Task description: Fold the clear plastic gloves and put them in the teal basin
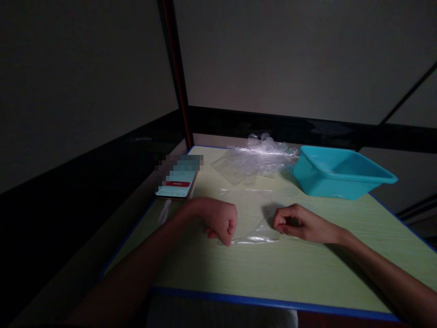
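Note:
A thin, clear plastic film (257,239) lies on the table between my hands, its outline hard to make out except for shiny creases. My left hand (220,221) is bent down at the wrist, with its fingers closed at the film's near left edge. Opposite it, my right hand (297,223) is curled with thumb and fingertips pinched together at the film's right side. Beyond the hands is a crumpled pile of clear plastic (256,161), with rounded finger-like ends like disposable gloves.
On the right of the pale green table (239,278), a turquoise plastic basin (327,180) stands near the edge. A phone (175,182) with a lit screen lies at the left edge, a white strip (165,212) near it. Dark-banded walls (273,123) rise behind.

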The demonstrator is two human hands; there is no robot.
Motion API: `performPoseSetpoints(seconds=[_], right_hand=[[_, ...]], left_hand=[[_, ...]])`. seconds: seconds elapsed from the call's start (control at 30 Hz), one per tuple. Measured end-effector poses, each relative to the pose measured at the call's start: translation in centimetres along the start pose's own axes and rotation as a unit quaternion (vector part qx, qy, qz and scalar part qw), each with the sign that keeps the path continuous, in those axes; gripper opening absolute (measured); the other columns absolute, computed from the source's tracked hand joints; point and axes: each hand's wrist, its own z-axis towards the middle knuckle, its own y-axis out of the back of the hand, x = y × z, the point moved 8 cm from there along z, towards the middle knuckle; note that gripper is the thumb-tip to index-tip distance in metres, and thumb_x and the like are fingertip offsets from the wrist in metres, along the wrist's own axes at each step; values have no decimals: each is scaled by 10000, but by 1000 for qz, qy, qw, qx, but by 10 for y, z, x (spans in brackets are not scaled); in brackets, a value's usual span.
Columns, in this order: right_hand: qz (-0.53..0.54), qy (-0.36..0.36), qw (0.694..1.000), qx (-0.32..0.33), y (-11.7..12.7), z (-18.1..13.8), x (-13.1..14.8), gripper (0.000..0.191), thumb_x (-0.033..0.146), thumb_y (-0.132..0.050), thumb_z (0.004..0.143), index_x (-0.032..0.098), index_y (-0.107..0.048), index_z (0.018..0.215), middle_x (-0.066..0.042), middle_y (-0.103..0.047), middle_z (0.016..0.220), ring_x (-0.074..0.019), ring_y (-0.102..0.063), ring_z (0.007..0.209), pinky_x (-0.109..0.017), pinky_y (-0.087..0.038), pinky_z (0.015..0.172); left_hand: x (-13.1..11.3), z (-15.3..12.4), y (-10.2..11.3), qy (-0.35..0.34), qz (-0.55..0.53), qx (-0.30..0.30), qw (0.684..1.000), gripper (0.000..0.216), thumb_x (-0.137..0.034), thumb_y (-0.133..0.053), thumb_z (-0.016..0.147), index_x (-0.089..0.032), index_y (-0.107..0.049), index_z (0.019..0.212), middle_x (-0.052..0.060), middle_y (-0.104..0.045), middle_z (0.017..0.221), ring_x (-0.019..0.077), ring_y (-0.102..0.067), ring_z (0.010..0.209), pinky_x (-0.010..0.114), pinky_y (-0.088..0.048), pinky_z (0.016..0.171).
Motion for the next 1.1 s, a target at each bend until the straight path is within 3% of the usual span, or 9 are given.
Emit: performPoseSetpoints(seconds=[0.23,0.4,0.57,0.7,0.8,1.1], right_hand=[[-1,6,1000,6,0,-1,0,149,239,-467,822,146,-528,722,7,-482,649,-94,-417,574,-215,-353,512],[-4,15,1000,-3,2,-2,2,159,250,-478,822,143,-540,722,6,-496,649,-92,-426,575,-215,-361,512],[59,8,998,-32,6,-4,12,148,263,-521,803,130,-547,744,-8,-544,656,-100,-488,596,-218,-395,532],[141,23,990,10,-3,-6,21,125,238,-541,795,114,-546,790,-42,-603,719,-113,-554,659,-234,-436,586],[161,31,986,35,-7,-5,21,94,209,-531,802,116,-546,796,-49,-616,758,-108,-566,692,-230,-436,612],[206,-1,975,78,-15,-2,10,60,172,-568,767,115,-552,764,-29,-590,735,-112,-574,712,-240,-449,628]], left_hand=[[3,-4,6,26,13,-35,999,137,-111,-589,566,-148,-493,476,-80,-423,326,55,-380,287,141,-270,310],[5,-8,7,29,-6,-12,999,202,-166,-671,547,-150,-476,497,-80,-436,341,57,-393,298,146,-283,320],[-23,-3,11,-101,-156,-36,982,160,-276,-644,663,-142,-566,704,-30,-591,530,85,-551,441,150,-373,389],[-45,12,4,-203,-322,-23,925,261,-358,-621,716,-132,-601,845,42,-659,812,120,-625,754,217,-462,680],[-44,25,-8,-195,-369,1,909,268,-355,-612,735,-125,-623,872,60,-652,892,121,-612,827,238,-436,776],[-27,36,-13,-150,-390,19,908,277,-372,-630,710,-126,-639,838,48,-661,806,127,-622,774,247,-447,743]])
